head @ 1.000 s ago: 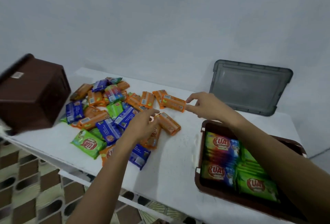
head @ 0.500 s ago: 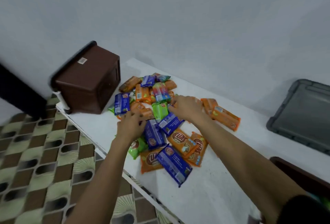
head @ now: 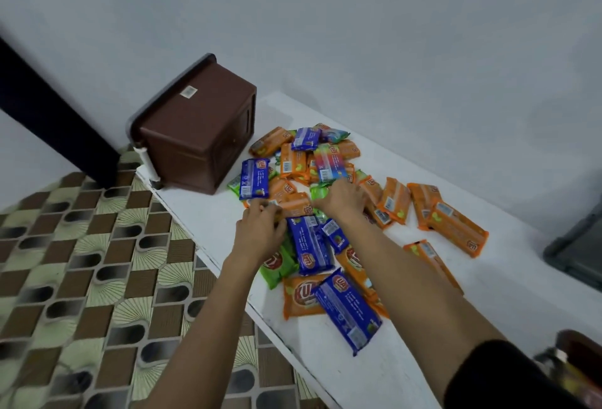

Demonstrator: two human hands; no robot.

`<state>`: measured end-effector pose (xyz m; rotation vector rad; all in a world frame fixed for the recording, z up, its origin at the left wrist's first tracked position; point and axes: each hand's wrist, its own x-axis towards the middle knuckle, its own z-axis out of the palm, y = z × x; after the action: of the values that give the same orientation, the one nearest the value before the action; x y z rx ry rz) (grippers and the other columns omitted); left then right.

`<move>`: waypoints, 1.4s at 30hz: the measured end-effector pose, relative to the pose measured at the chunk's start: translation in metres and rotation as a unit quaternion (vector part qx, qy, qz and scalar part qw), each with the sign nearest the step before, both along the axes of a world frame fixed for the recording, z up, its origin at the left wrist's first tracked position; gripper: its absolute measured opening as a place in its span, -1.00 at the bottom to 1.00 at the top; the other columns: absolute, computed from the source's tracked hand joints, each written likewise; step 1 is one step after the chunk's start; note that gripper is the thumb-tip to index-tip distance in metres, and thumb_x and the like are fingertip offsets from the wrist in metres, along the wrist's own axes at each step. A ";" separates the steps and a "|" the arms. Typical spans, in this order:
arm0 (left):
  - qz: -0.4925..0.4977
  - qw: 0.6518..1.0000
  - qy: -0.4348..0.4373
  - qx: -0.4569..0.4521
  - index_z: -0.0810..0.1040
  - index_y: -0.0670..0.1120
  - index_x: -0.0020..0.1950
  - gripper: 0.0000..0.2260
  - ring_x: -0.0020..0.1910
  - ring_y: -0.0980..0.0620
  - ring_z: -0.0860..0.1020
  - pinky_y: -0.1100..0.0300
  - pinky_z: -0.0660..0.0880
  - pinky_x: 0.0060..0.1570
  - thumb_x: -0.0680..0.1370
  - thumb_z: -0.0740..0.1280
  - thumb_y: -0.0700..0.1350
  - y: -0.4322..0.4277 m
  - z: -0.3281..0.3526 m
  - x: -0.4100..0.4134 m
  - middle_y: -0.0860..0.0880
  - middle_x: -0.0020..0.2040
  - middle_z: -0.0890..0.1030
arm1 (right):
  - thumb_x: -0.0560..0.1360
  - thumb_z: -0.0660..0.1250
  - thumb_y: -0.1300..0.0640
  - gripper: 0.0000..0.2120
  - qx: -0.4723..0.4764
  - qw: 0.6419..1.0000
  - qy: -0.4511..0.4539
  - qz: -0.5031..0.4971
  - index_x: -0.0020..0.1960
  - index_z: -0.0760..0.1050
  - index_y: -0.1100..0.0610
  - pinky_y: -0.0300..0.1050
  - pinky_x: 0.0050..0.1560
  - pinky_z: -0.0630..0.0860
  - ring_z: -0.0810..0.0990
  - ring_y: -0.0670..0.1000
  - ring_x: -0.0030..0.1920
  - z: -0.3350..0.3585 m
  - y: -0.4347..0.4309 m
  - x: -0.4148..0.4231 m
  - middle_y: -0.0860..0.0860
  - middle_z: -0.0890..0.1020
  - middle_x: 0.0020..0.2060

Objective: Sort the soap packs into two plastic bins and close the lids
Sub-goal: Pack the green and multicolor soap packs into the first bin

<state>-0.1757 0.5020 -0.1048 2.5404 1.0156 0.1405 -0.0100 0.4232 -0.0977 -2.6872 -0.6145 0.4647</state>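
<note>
Near to far: a blue soap pack (head: 347,309) lies at the white table's (head: 384,373) near edge; left hand (head: 259,234) pinches an orange pack, right hand (head: 342,202) spreads loosely over the pile, grasp unclear; brown bin (head: 195,131) lies tipped beyond, likely emptied for sorting.

Two bare forearms, left hand (head: 259,232), right hand (head: 342,200), black sleeve (head: 495,376) on right upper arm

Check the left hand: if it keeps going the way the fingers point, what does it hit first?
Likely the blue soap pack lying just beyond the left hand, with the brown bin further left; depth is hard to judge.
</note>
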 end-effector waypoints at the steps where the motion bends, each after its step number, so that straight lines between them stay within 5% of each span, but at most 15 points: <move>1: 0.001 1.000 -0.002 -0.002 0.48 -0.06 0.28 -0.67 0.25 -0.11 0.44 -0.04 0.47 0.15 0.59 0.24 0.07 0.000 0.000 -0.001 -0.09 0.34 0.36 | 0.27 0.55 -0.24 -0.31 0.004 1.000 0.017 -0.016 0.18 0.45 0.19 0.15 0.15 0.51 0.54 0.23 0.12 0.001 0.000 0.001 0.16 0.58 0.11; 9: 0.003 1.000 0.007 0.004 0.48 -0.04 0.28 -0.67 0.30 -0.12 0.37 -0.07 0.39 0.24 0.59 0.24 0.09 0.002 0.001 0.001 -0.09 0.35 0.35 | 0.36 0.55 0.02 -0.63 0.128 0.979 0.159 0.001 0.06 0.49 0.10 0.09 0.03 0.61 0.64 0.07 -0.07 0.014 -0.013 0.014 0.02 0.64 -0.09; 14: 0.034 0.998 0.038 0.025 0.49 -0.01 0.30 -0.64 0.37 -0.18 0.29 -0.12 0.20 0.35 0.60 0.19 0.14 0.001 0.008 0.013 -0.12 0.36 0.38 | 0.37 0.54 0.02 -0.52 0.227 0.952 0.201 0.043 0.20 0.45 0.07 0.06 0.09 0.57 0.61 0.01 0.03 0.028 -0.035 0.024 -0.01 0.62 0.07; 18: 0.034 0.999 0.032 0.003 0.48 0.02 0.31 -0.66 0.36 -0.20 0.31 -0.13 0.18 0.35 0.58 0.21 0.10 0.002 0.016 0.033 -0.12 0.36 0.39 | 0.44 0.49 0.09 -0.67 0.241 0.957 0.152 0.046 0.14 0.47 0.05 0.11 0.12 0.55 0.57 0.05 0.12 0.037 -0.055 0.031 0.00 0.56 0.19; 23: -0.009 0.999 0.006 -0.032 0.49 0.00 0.29 -0.68 0.30 -0.17 0.37 -0.12 0.33 0.27 0.59 0.20 0.08 -0.001 0.023 0.064 -0.11 0.33 0.42 | 0.53 0.41 0.14 -0.87 0.342 0.920 0.191 0.012 0.06 0.52 0.02 -0.15 -0.29 0.55 0.64 0.01 -0.06 0.054 -0.075 0.043 0.04 0.62 0.11; 30: -0.031 0.998 -0.028 -0.049 0.38 0.02 0.38 -0.63 0.22 -0.12 0.46 -0.04 0.46 0.14 0.59 0.21 0.09 -0.004 0.030 0.110 -0.10 0.32 0.42 | 0.63 0.24 0.20 -0.81 0.394 0.867 0.304 -0.021 0.22 0.41 0.01 0.03 -0.12 0.67 0.67 0.16 0.04 0.071 -0.088 0.057 0.09 0.57 0.08; 33: -0.035 0.997 -0.032 -0.061 0.29 0.07 0.45 -0.57 0.27 -0.15 0.42 -0.11 0.45 0.20 0.59 0.22 0.09 -0.004 0.028 0.130 -0.15 0.35 0.38 | 0.61 0.21 0.27 -0.90 0.453 0.825 0.333 -0.057 0.07 0.41 0.11 0.04 0.10 0.62 0.68 0.17 0.02 0.068 -0.090 0.061 0.15 0.59 0.06; 36: -0.033 0.998 -0.009 -0.057 0.24 0.09 0.50 -0.53 0.39 -0.21 0.30 -0.17 0.34 0.32 0.60 0.19 0.12 -0.006 0.025 0.147 -0.21 0.42 0.31 | 0.59 0.28 0.16 -0.90 0.509 0.791 0.330 -0.081 -0.03 0.38 0.16 0.08 0.11 0.57 0.67 0.12 -0.07 0.064 -0.094 0.063 0.08 0.56 -0.11; 39: -0.025 0.999 0.027 -0.031 0.22 0.09 0.50 -0.48 0.44 -0.25 0.20 -0.17 0.24 0.36 0.58 0.18 0.22 -0.010 0.021 0.157 -0.23 0.45 0.27 | 0.53 0.39 0.02 -0.74 0.506 0.803 0.301 -0.091 -0.10 0.37 0.15 0.14 0.05 0.60 0.68 0.05 -0.12 0.058 -0.099 0.068 0.09 0.55 -0.18; 42: -0.011 0.999 0.037 0.009 0.25 0.04 0.46 -0.41 0.38 -0.25 0.24 -0.13 0.28 0.31 0.51 0.27 0.26 -0.018 0.017 0.162 -0.23 0.38 0.33 | 0.48 0.46 0.08 -0.77 0.462 0.846 0.251 -0.082 -0.18 0.40 0.05 0.26 0.02 0.60 0.69 0.11 -0.04 0.051 -0.107 0.072 0.17 0.61 -0.05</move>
<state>-0.0140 0.4841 -0.0877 2.5887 1.0185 0.0503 0.0624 0.3166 -0.0470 -1.5865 -0.3127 0.5945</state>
